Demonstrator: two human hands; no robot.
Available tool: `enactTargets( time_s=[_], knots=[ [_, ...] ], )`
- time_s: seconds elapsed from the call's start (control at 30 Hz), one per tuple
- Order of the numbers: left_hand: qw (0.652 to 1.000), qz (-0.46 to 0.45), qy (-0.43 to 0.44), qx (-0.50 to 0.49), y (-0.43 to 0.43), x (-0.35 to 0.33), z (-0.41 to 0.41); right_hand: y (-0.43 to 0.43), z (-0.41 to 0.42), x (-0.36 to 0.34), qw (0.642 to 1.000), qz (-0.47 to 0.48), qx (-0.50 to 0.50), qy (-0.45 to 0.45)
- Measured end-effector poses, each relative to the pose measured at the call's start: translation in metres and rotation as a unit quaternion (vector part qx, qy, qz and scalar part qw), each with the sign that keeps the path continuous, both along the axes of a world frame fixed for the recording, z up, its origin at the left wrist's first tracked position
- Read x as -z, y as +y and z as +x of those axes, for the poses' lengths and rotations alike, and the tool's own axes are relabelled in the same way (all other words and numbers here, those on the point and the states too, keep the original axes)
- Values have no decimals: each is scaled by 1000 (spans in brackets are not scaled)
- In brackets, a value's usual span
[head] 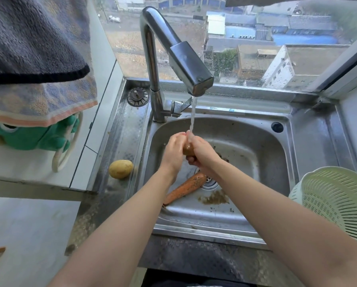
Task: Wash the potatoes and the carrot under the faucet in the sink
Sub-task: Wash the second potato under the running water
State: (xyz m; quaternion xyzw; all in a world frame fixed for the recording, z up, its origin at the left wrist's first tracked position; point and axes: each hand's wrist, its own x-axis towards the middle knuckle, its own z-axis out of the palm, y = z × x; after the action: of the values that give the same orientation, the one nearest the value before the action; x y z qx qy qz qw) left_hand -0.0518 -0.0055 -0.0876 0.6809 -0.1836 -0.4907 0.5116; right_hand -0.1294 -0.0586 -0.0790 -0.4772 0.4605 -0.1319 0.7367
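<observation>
Water runs from the steel faucet [191, 77] into the sink [262, 141]. Under the stream, my left hand [174, 151] and my right hand [202, 155] both grip a brown wet potato [188, 150], which shows only between them. A dirty orange carrot [185, 188] lies on the sink floor, its thick end at the drain [209, 182]. A second, yellow potato [121, 169] rests on the drainboard left of the basin.
A pale green colander [337, 201] stands on the sink's right edge. Dirt [215, 198] lies on the sink floor. Towels [34, 59] hang at upper left above a green toy [34, 135]. A strainer plug [137, 96] sits behind the drainboard.
</observation>
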Motion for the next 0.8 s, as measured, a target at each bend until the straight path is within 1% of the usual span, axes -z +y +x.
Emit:
enactTargets(
  time_s=[0.03,0.07,0.17,0.2,0.23,0.27,0.3,0.33,0.37,0.4,0.43,0.53,0.57,0.63,0.67,0.7,0.77,0.8],
  knots=[
    [1000,-16,4,18,2,2,-3,-4,-1,0,1000,-2,13,29],
    [1000,-16,10,15,2,3,-4,-7,-3,1,1000,9,4,22],
    [996,43,15,-79,-4,2,3,-5,-10,-3,988,88,-81,-100],
    [993,59,17,-98,-6,2,6,-3,-10,-4,984,101,-93,-116],
    [994,57,13,-95,-6,1,8,-1,-9,-6,986,97,-86,-108],
    [996,41,6,-75,-5,0,7,-1,-6,-6,992,79,-61,-72],
    [999,17,-7,-37,-2,-2,4,-3,-2,-4,998,65,-19,-11],
    [1000,-5,-21,9,0,-3,1,-6,1,-3,997,51,23,55],
    [998,-20,-31,48,2,-3,-3,-9,1,-2,993,46,48,99],
    [997,-24,-36,58,3,-2,-4,-11,1,1,991,52,56,113],
    [999,-19,-34,35,2,-1,-3,-11,1,1,992,62,48,100],
    [995,39,23,-93,-7,-3,3,-3,-3,1,992,116,9,-42],
    [991,49,42,-113,-9,-3,5,-1,-4,2,992,110,-7,-66],
    [992,25,44,-116,-6,0,5,0,-4,2,995,54,-19,-77],
    [994,-2,41,-106,-2,1,5,-1,-3,3,997,28,-18,-67],
    [995,-29,36,-87,3,2,5,-3,-1,3,999,7,-21,-40],
    [998,-54,17,-16,8,6,8,-5,0,2,998,-32,-30,45],
    [998,-49,-16,22,8,7,9,-5,1,2,994,-50,-29,98]
  ],
)
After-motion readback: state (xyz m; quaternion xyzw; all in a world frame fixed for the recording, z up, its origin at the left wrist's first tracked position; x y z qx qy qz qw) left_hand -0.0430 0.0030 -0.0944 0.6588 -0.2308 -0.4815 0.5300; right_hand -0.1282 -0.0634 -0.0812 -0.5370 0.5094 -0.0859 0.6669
